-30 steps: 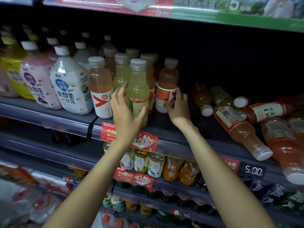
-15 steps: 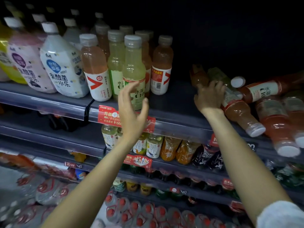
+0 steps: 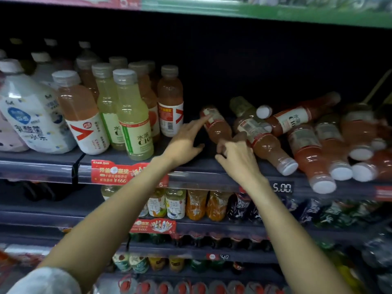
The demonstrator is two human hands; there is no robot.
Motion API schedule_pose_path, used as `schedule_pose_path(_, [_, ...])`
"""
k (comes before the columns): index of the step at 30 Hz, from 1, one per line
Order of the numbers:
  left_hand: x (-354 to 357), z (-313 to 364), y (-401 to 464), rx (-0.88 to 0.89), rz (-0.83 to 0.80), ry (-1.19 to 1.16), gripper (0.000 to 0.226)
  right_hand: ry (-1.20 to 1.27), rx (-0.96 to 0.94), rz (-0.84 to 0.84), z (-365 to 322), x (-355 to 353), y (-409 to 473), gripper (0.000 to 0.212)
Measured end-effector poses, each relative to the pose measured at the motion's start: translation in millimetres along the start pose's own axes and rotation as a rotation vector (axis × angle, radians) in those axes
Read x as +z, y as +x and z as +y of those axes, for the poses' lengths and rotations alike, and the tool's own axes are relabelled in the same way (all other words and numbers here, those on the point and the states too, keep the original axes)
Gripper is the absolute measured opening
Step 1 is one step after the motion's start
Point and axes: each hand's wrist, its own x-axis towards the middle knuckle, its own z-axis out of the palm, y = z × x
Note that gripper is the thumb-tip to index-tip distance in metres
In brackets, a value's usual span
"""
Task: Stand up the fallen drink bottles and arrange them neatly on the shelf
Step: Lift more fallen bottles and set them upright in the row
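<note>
Fallen bottle (image 3: 216, 126) lies centre frame on the shelf (image 3: 191, 164). Right hand (image 3: 237, 158) grips its neck end; left hand (image 3: 186, 141), fingers extended, touches its base. Full, smooth plastic: likely heavy, slippery; grasp mid-body.

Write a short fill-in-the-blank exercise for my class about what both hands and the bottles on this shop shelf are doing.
1. Both hands reach for a fallen orange bottle that lies on its ____.
2. The left hand touches it near the ____.
3. The yellow bottle near the shelf edge stands ____.
4. The price tag under the right hand reads ____.

Missing words: side; label; upright; 5.00
</note>
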Motion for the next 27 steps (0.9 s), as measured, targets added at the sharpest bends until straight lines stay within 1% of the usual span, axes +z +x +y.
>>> schedule_pose_path(3, [8,6,6,0.025,-0.003,-0.017,0.083,0.097,-0.017,0.095,9,-6,-20,0.016])
schedule_pose_path(6, [13,15,11,0.197,0.007,0.059,0.083,0.191,-0.076,0.229,15,-16,-32,0.018])
schedule_pose_path(7, [14,19,13,0.245,0.026,0.080,0.082,0.267,-0.088,0.279,16,-23,-32,0.020])
schedule_pose_path(9, [12,28,17,0.282,0.105,0.068,0.077,0.433,-0.126,0.384,17,-41,-26,0.030])
schedule_pose_path(11, [8,38,17,0.250,0.172,0.030,0.077,0.643,-0.191,0.443,18,-59,-15,0.040])
schedule_pose_path(13, [3,45,14,0.176,0.221,-0.030,0.078,0.839,-0.181,0.415,17,-67,-5,0.047])
schedule_pose_path(14, [0,47,11,0.133,0.248,-0.075,0.078,0.874,-0.157,0.379,16,-66,0,0.048])
schedule_pose_path(17, [-8,46,-1,-0.005,0.300,-0.287,0.070,0.815,-0.103,0.180,16,-43,7,0.053])
schedule_pose_path(19, [-14,44,-8,-0.080,0.337,-0.369,0.066,0.757,-0.100,0.048,15,-22,8,0.059])
schedule_pose_path(21, [-22,40,-14,-0.137,0.379,-0.335,0.066,0.759,-0.124,-0.016,9,-6,10,0.064])
schedule_pose_path(24, [-32,34,-23,-0.178,0.466,-0.260,0.071,0.898,-0.120,-0.039,-10,5,13,0.061])
schedule_pose_path(27, [-34,24,-32,-0.116,0.622,-0.144,0.073,0.964,-0.121,-0.038,-26,15,21,0.059])
